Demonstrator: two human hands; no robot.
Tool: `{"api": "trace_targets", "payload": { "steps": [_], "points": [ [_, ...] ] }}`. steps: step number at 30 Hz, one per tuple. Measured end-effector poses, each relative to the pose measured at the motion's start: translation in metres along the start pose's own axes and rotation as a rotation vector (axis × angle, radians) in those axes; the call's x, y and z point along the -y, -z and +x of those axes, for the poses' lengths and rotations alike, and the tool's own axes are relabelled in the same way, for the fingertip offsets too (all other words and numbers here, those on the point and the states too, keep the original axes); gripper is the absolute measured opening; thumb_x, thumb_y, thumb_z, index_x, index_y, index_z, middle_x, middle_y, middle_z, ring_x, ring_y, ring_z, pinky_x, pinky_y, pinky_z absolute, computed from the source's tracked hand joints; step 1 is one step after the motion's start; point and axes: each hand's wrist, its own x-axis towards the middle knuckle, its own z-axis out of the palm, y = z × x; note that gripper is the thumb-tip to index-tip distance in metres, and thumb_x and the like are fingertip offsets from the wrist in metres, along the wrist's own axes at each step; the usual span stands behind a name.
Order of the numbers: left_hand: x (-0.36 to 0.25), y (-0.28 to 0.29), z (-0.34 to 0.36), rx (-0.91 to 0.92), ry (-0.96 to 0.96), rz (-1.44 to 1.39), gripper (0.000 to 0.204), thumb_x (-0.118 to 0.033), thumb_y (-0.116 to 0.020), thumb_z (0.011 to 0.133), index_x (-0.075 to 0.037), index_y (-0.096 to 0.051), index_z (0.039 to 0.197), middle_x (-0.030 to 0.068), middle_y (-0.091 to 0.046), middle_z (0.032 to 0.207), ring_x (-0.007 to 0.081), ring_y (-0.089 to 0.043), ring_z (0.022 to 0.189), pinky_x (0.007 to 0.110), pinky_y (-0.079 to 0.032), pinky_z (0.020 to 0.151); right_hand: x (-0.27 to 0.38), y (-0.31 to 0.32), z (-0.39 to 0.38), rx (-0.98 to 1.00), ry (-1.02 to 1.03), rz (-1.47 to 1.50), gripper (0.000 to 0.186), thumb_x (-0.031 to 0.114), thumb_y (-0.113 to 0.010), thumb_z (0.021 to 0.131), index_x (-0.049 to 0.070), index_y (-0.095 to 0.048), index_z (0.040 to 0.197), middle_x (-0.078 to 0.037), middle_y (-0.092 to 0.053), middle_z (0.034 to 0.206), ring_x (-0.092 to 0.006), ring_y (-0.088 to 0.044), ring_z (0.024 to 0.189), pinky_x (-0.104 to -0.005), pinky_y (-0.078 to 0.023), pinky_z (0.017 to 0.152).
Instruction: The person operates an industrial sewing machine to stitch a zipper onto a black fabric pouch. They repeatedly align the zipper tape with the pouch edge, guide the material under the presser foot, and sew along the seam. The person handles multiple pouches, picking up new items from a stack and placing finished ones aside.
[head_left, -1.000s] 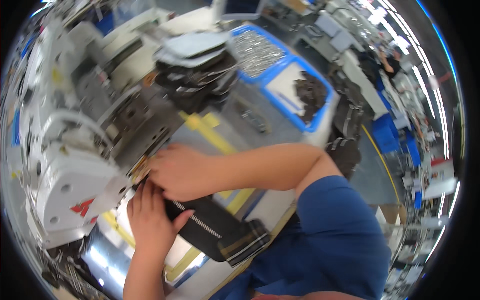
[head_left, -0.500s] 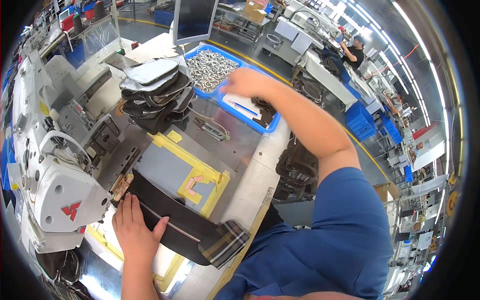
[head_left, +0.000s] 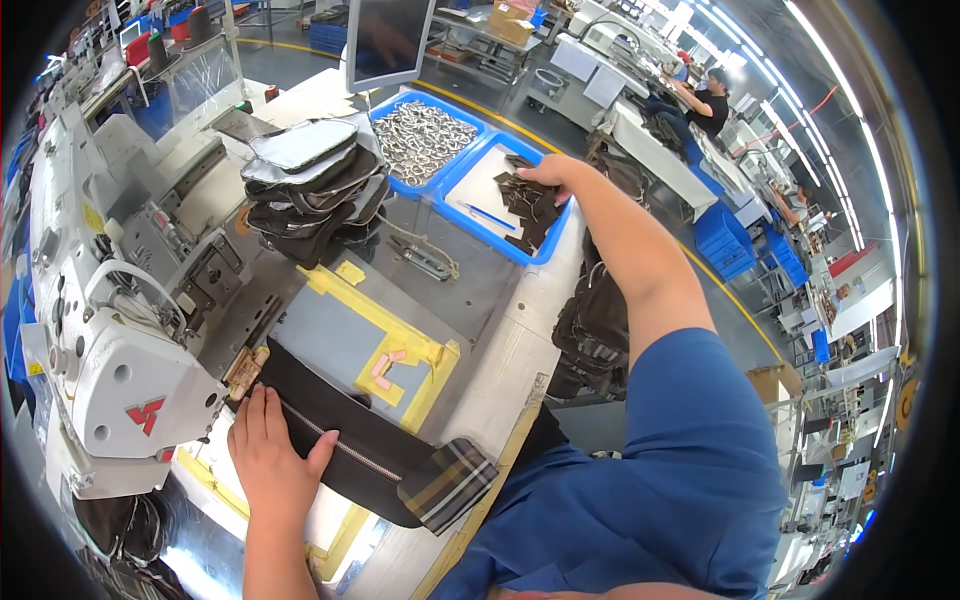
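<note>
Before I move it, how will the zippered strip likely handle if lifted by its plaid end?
The strip is probably floppy, as it looks like thin cloth lying flat. The zipper might stiffen it slightly along its length. Its other end would likely drag, since the left hand rests on it.

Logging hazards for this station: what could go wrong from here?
Left hand lies on the zipper strip, fingertips near the machine head: possible pinch if it runs.
Right hand is away from the strip, so it could skew under one hand.
Dark pieces overlap at the right fingertips; several might come up together.
</note>
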Motion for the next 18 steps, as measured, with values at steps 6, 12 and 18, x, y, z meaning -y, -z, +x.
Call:
{"api": "trace_targets", "payload": {
  "steps": [6, 12, 18],
  "points": [
    [0.000, 0.001, 0.000, 0.004, 0.002, -0.005, 0.091, -0.049, -0.088, 0.077, 0.009, -0.059, 0.142, 0.0248, -0.059, 0.149, 0.0438, -0.053, 0.139, 0.054, -0.040, 0.118, 0.048, -0.014, -0.024, 0.087, 0.258, 0.218, 0.048, 0.047, -0.069, 0.102, 0.003, -0.071, 0.121, -0.008, -0.067, 0.091, -0.0182, -0.069, 0.067, -0.0363, -0.062, 0.056],
    [-0.003, 0.001, 0.003, -0.006, -0.018, -0.021, 0.092, -0.051, -0.088, 0.078, 0.009, -0.058, 0.142, 0.0251, -0.059, 0.149, 0.0437, -0.053, 0.138, 0.053, -0.040, 0.117, 0.091, 0.012, -0.056, 0.003, 0.353, -0.162, 0.033, 0.025, -0.061, 0.101, -0.004, -0.072, 0.112, -0.012, -0.069, 0.085, -0.0220, -0.071, 0.069, -0.0394, -0.062, 0.058],
    [0.001, 0.004, 0.002, -0.014, -0.014, -0.002, 0.093, -0.054, -0.087, 0.078, 0.007, -0.058, 0.143, 0.0239, -0.060, 0.148, 0.0419, -0.055, 0.137, 0.052, -0.042, 0.115, 0.172, 0.001, -0.176, 0.047, 0.742, -0.002, 0.025, 0.000, -0.059, 0.092, -0.006, -0.070, 0.112, -0.018, -0.076, 0.106, -0.0263, -0.077, 0.087, -0.0399, -0.061, 0.076]
  ]
}}
